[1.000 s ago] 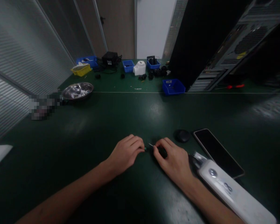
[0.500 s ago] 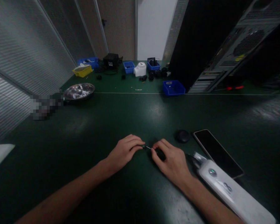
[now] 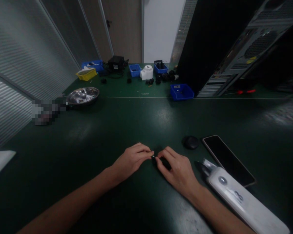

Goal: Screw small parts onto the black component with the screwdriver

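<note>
At the frame's lower centre, my right hand [image 3: 179, 167] grips a dark tool [image 3: 166, 163] with a thin metal tip [image 3: 154, 157]; my left hand [image 3: 134, 158] pinches a small piece, mostly hidden; a loose pinch could make the tip slip.

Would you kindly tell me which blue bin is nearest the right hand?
The foremost blue bin, sitting across the thin pale line; the other blue bins stand farther back, beyond that line.

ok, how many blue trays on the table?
4. Far-left blue tray behind the yellow tray; second blue tray left of the white housing; third blue tray right of it; nearest blue tray right of the others. More may be hidden.
</note>
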Action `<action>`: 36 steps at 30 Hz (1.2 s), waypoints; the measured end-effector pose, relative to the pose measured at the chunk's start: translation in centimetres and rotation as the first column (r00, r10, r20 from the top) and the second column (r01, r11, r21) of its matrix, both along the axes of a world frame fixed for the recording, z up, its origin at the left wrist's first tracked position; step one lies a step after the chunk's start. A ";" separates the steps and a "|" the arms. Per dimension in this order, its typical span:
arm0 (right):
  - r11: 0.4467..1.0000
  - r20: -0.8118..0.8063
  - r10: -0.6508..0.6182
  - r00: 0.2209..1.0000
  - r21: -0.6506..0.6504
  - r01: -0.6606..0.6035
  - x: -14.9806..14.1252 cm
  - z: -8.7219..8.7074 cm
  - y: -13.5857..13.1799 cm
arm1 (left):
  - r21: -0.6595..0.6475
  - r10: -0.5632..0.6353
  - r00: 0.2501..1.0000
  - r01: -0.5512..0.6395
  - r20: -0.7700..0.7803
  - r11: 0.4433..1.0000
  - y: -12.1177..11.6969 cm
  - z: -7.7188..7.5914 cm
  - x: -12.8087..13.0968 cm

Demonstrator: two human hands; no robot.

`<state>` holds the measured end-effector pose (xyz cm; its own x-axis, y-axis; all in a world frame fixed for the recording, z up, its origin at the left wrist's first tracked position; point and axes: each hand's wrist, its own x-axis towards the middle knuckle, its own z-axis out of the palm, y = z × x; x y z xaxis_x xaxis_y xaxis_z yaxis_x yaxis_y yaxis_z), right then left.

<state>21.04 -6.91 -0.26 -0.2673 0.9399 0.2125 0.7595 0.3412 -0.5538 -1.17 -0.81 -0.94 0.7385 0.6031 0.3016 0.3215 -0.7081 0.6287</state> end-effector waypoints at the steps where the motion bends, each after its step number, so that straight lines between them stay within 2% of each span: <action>1: 1.000 -0.015 0.003 1.000 -0.003 -0.003 0.0 0.0 0.0 | -0.004 0.001 1.000 -0.001 0.006 1.000 0.0 0.0 0.0; 9: 1.000 -0.091 0.014 0.996 0.014 -0.013 0.2 0.1 0.1 | -0.052 0.042 0.997 -0.039 0.066 0.998 -0.2 0.5 0.1; 14: 0.995 -0.046 -0.076 0.996 0.060 0.079 0.3 0.1 0.2 | 0.012 0.073 0.991 -0.072 -0.111 0.997 -0.3 0.9 0.4; 17: 0.991 0.077 -0.124 0.989 0.056 0.119 0.3 0.1 0.2 | 0.069 0.053 0.971 -0.038 -0.234 0.997 -0.5 1.2 0.7; 20: 0.986 0.190 -0.163 0.968 0.059 0.155 0.3 0.2 0.1 | 0.084 0.038 0.959 -0.015 -0.281 0.996 -0.6 1.5 0.8; 25: 0.970 0.264 -0.244 0.933 0.058 0.238 0.4 0.7 0.0 | -0.002 0.070 0.980 -0.072 -0.184 0.997 -0.6 1.7 0.6; 28: 0.961 0.288 -0.275 0.917 0.063 0.269 0.4 0.9 -0.1 | -0.016 0.062 0.988 -0.065 -0.142 0.998 -0.6 1.6 0.7; 36: 0.981 0.242 -0.194 0.950 0.036 0.191 -0.1 0.8 -0.3 | 0.044 0.036 0.986 -0.029 -0.162 0.999 -1.0 1.3 2.0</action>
<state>20.95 -7.23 0.53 -0.1261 0.9764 0.1750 0.9228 0.1803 -0.3405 0.81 -1.82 0.35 0.7599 0.6172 0.2039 0.4405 -0.7197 0.5366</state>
